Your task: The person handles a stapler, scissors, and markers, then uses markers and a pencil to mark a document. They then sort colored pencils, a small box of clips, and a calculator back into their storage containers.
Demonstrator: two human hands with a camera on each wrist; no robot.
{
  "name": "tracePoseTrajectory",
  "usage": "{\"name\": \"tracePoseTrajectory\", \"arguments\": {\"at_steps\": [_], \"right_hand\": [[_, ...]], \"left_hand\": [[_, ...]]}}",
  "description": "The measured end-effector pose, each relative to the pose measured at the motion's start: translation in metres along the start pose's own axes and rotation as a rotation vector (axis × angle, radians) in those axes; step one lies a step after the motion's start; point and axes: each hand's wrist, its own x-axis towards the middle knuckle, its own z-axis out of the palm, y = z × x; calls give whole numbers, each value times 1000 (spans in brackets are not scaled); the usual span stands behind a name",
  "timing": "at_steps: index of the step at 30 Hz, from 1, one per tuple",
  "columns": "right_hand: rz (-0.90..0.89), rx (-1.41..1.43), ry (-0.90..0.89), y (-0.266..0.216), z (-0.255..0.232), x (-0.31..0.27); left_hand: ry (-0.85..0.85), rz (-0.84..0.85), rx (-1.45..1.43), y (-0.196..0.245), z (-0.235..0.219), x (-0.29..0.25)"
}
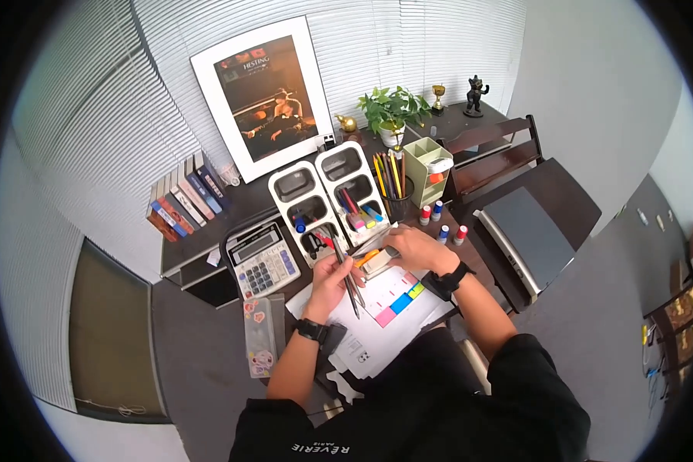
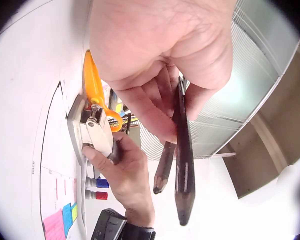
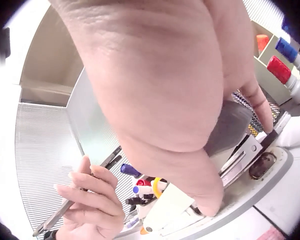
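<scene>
My left hand (image 1: 329, 283) holds two dark pencils (image 2: 185, 172) between thumb and fingers, raised over the papers; their ends stick out past the fingers on both sides. With fingers and thumb, my right hand (image 1: 414, 248) grips a white and grey stapler (image 2: 99, 135) that sits on the white papers (image 1: 373, 335). The right thumb presses along its side in the right wrist view, and the palm hides part of it. Close behind the stapler is an orange looped handle (image 2: 93, 82). Pink, blue and yellow sticky tabs (image 1: 401, 301) lie on the top sheet.
A white organizer (image 1: 313, 206) with pens stands ahead, beside a mesh cup (image 1: 398, 202) of pencils and a green caddy (image 1: 426, 165). Red and blue capped bottles (image 1: 444, 232) stand right. A calculator (image 1: 263, 262) and a clear pencil case (image 1: 260, 339) lie left.
</scene>
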Motion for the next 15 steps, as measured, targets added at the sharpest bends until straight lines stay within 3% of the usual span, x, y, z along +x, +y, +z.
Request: {"name": "tracePoseTrajectory", "arguments": {"at_steps": [9, 15], "right_hand": [[-113, -75, -70, 9, -1, 5], [-73, -64, 68, -16, -8, -13]], "left_hand": [[64, 38, 65, 16, 11, -7], [165, 73, 59, 8, 2, -2]]}}
